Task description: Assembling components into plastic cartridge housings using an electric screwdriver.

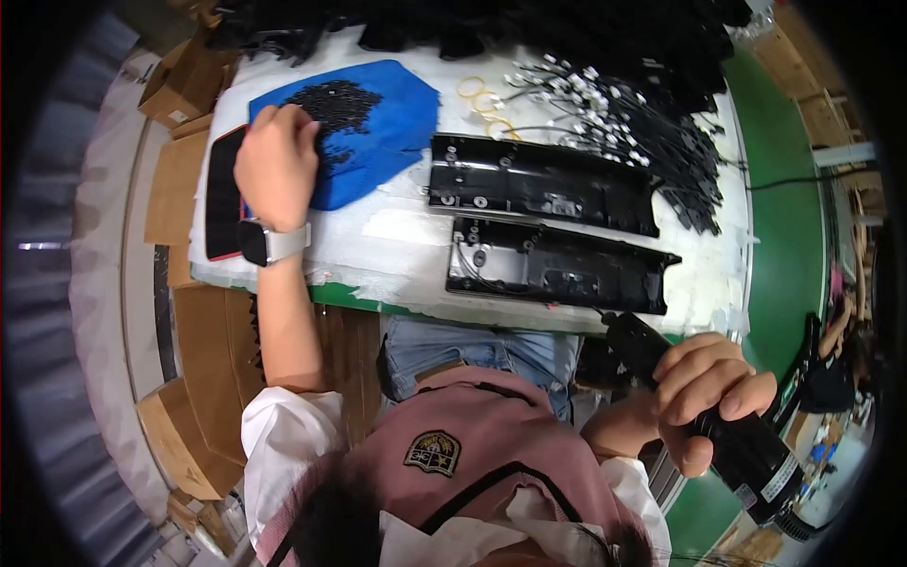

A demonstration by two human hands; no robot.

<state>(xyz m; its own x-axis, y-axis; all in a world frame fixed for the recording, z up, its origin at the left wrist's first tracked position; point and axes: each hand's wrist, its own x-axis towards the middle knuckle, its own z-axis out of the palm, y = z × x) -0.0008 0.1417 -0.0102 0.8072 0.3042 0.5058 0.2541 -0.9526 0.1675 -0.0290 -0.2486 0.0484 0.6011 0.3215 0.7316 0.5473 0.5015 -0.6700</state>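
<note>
My left hand (279, 165), with a watch on its wrist, is at the left edge of a blue cloth (402, 109). Its fingers are curled together beside a heap of small black screws (335, 106); whatever they pinch is hidden. My right hand (709, 387) is wrapped round a black electric screwdriver (746, 454), held off the table's front right edge with its tip toward the table. Two long black plastic housings (543, 189) lie one behind the other in the middle, hollow sides up. The nearer housing (567, 269) is close to that tip.
A phone-like dark slab with a red edge (224, 194) lies under and left of my left wrist. Black cables with white connectors (595, 109) spread at the back right, near yellow bands (472, 88). Dark parts (453, 28) pile along the far edge. Cardboard boxes (179, 189) stand left.
</note>
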